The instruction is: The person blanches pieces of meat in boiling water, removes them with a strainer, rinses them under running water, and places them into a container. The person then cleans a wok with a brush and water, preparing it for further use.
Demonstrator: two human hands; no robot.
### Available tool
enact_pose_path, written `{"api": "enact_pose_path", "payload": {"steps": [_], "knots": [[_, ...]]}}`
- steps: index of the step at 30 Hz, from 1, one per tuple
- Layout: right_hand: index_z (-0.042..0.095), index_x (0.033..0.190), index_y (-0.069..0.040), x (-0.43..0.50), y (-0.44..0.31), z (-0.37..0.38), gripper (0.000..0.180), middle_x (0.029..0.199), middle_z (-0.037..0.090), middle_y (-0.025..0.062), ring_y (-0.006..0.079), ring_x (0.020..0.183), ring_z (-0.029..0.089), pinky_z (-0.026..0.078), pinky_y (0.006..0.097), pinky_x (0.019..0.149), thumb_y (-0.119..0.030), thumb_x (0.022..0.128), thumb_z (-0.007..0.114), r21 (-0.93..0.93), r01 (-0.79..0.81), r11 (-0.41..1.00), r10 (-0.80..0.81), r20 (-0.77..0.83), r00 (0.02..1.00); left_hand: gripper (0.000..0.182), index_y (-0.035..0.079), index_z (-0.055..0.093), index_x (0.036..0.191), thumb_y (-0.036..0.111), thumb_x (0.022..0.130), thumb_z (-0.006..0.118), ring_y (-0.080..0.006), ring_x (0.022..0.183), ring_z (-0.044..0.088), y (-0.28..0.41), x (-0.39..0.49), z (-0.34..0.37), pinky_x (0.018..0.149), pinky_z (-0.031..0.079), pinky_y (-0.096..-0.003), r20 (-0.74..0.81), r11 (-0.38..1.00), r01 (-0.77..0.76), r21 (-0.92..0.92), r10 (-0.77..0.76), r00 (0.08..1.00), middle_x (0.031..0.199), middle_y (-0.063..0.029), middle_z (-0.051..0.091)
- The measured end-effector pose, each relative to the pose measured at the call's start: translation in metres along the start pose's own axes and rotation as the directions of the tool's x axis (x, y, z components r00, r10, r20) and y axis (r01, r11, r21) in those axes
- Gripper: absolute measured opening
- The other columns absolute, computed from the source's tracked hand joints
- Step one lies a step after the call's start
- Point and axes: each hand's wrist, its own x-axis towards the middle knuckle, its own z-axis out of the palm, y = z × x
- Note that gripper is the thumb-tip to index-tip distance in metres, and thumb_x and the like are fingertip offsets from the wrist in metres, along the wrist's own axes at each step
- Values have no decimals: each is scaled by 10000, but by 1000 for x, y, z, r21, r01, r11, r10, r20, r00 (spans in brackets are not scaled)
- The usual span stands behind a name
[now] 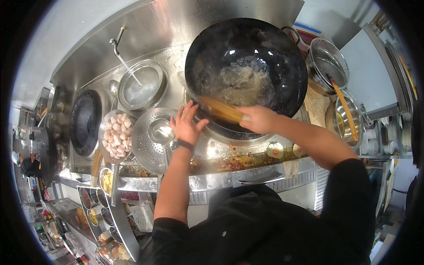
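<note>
My right hand [260, 120] grips a bamboo wok brush [220, 108], which is blurred and lies across the near left rim of a large black wok [212, 49]. Cloudy water [243, 82] swirls in the bottom of the wok. Beside the brush tip, my left hand [188, 127] has its fingers spread and holds nothing. Whether it touches the wok rim I cannot tell. Just left of that hand, a steel ladle [161, 131] rests on a perforated strainer [142, 149].
A tap [114, 43] runs into a water-filled steel basin [140, 87]. Pale food cubes [117, 135] fill a ladle-like strainer at left, near a second black wok [85, 122]. A wire-mesh strainer [328, 59] sits on a pot at right. Food scraps [241, 162] line the front gutter.
</note>
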Motion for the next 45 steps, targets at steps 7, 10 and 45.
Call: {"api": "enact_pose_path", "payload": {"steps": [7, 10, 45], "knots": [[620, 1293, -167, 6, 35, -54, 453, 1059, 716, 168, 371, 979, 686, 548, 467, 831, -297, 860, 636, -194, -132, 972, 136, 7, 991, 695, 218, 614, 1340, 494, 730, 800, -256, 1394, 429, 5, 5, 3, 1149, 212, -616, 0, 1000, -10, -19, 10, 1000, 1512, 60, 490], [593, 1294, -107, 51, 9, -10, 432, 1001, 712, 195, 387, 938, 681, 544, 486, 799, -284, 902, 635, -104, -91, 990, 80, -109, 991, 735, 208, 589, 1372, 542, 743, 771, -289, 1390, 434, 8, 8, -1, 1143, 223, -608, 1, 1000, -8, -19, 8, 1000, 1515, 36, 493], [558, 1368, -60, 51, -60, -26, 515, 846, 712, 135, 267, 597, 651, 532, 388, 522, -256, 899, 640, 239, -423, 874, 442, -29, 897, 138, 144, 644, 833, 225, 924, 580, -221, 851, 597, 134, -67, -18, 838, 401, -387, 157, 880, -462, -109, 474, 866, 813, -33, 645]]}}
